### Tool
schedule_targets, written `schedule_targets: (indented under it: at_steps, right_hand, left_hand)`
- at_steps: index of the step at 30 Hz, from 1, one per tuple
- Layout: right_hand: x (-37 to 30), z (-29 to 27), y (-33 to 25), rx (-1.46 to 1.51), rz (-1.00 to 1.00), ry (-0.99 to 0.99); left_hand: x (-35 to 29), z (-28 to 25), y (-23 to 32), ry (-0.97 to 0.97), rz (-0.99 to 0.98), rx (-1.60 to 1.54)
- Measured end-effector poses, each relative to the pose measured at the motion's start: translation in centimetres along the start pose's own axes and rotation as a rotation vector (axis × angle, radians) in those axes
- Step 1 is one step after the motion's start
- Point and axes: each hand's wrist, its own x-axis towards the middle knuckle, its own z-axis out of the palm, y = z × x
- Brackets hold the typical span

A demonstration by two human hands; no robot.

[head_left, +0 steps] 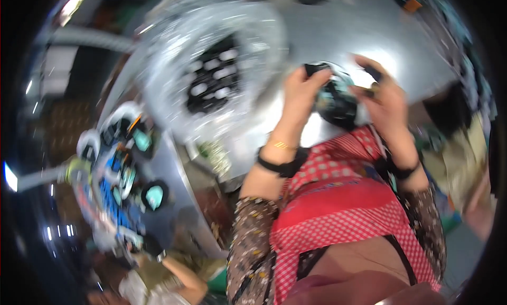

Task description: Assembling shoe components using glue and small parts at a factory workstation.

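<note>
While left grip (302,89) holds dark object (337,105) at left — right grip (388,99) opposite.

Toward two o'clock in head view: left hand (303,91) pinches dark, teal-patched rounded piece (338,104) at its ten-o'clock edge. Right hand (388,99) sits at piece's three o'clock, contact too blurred to tell. Metal table (322,30) lies beneath. Eleven o'clock: clear plastic bag (259,30) around black, white-spotted items (216,78). Eight: black-and-teal round piece (155,197) on side table (182,220). Seven: co-worker's forearm (185,277).
</note>
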Motion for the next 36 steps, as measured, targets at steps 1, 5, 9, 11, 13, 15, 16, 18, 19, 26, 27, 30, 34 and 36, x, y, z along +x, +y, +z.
schedule_targets:
  at_steps: [1, 5, 9, 11, 13, 15, 16, 18, 19, 26, 27, 30, 34, 36]
  right_hand:
    - [0.1, 0.9, 1.1, 0.113, -0.098, -0.041]
    - [-0.5, 1.1, 1.6, 0.23, -0.064, -0.108]
    - [-2.6, 0.5, 3.4, 0.597, 0.268, 0.076]
    - [-4.0, 1.0, 3.8, 0.876, 0.505, 0.038]
    - [-5.2, 2.5, 3.8, 0.957, 0.675, -0.023]
    - [-4.9, 3.7, 4.1, 0.937, 0.721, -0.011]
    - [-4.5, 4.0, 4.1, 0.947, 0.782, -0.034]
    - [-4.3, 4.5, 4.4, 0.966, 0.762, 0.011]
    - [-4.2, 4.6, 4.5, 0.985, 0.742, 0.054]
    - [-3.7, 1.3, 4.0, 0.975, 0.483, 0.001]
    - [-3.5, 0.5, 3.4, 0.854, 0.369, -0.128]
    - [-2.7, 0.1, 2.3, 0.321, -0.009, -0.315]
    - [-1.9, 0.3, 2.3, 0.279, 0.007, -0.23]
    - [-1.7, 0.3, 2.0, 0.318, 0.025, -0.196]
  left_hand:
    - [-1.3, 1.2, 1.7, -0.058, 0.011, 0.057]
    - [-3.3, 2.0, 2.5, -0.115, -0.092, -0.084]
    - [-4.1, 0.0, 0.6, 0.09, 0.089, 0.057]
    - [-5.0, -2.4, -2.2, 0.203, -0.149, 0.13]
    - [-6.2, -2.4, -2.7, 0.161, -0.232, 0.0]
    - [-5.8, -1.9, -2.4, -0.02, -0.39, -0.265]
    - [-5.5, -1.8, -2.7, -0.106, -0.422, -0.347]
    - [-6.4, -1.3, -3.4, -0.093, -0.407, -0.36]
    - [-6.5, -1.0, -3.4, -0.136, -0.364, -0.324]
    - [-5.7, -1.5, -1.6, -0.006, -0.206, -0.289]
    - [-5.3, -1.7, -1.5, 0.011, -0.17, -0.259]
    - [-4.9, -1.6, -0.6, -0.019, -0.193, -0.25]
    - [-5.1, -0.9, 0.3, 0.009, -0.191, -0.239]
    - [-4.9, -1.1, 0.5, -0.015, -0.187, -0.234]
